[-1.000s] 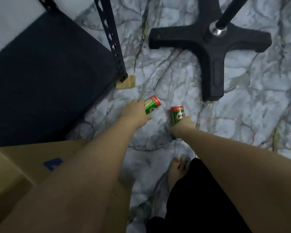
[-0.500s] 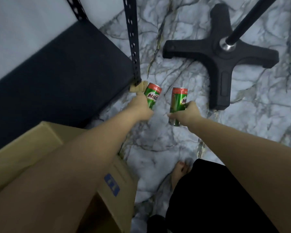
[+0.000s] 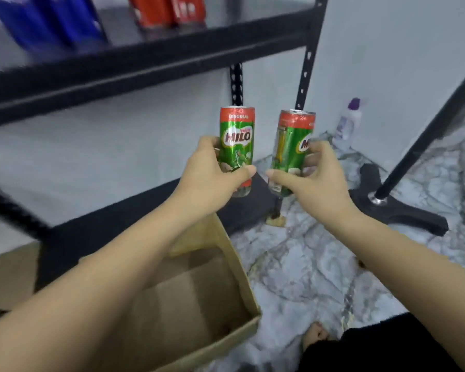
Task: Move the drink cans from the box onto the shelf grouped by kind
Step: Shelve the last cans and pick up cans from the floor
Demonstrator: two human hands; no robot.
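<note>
Left hand [image 3: 212, 173]: fingers wrapped around an upright Milo can [image 3: 236, 140], frame centre.
Right hand [image 3: 314, 175]: fingers gripping a second Milo can [image 3: 289, 151], slightly tilted, just beside the first.
Cardboard box [image 3: 242, 267]: open, lower centre.
Shelf [image 3: 151, 60]: upper left, blurred blue cans [image 3: 51, 20] and red cans [image 3: 167, 9].

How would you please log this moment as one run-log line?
left hand: holds left Milo can upright | right hand: holds right Milo can tilted | both below upper shelf | box: open

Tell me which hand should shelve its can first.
Left, probably. The left hand holds its can upright, nearer the shelf; the right hand's can is tilted.
</note>
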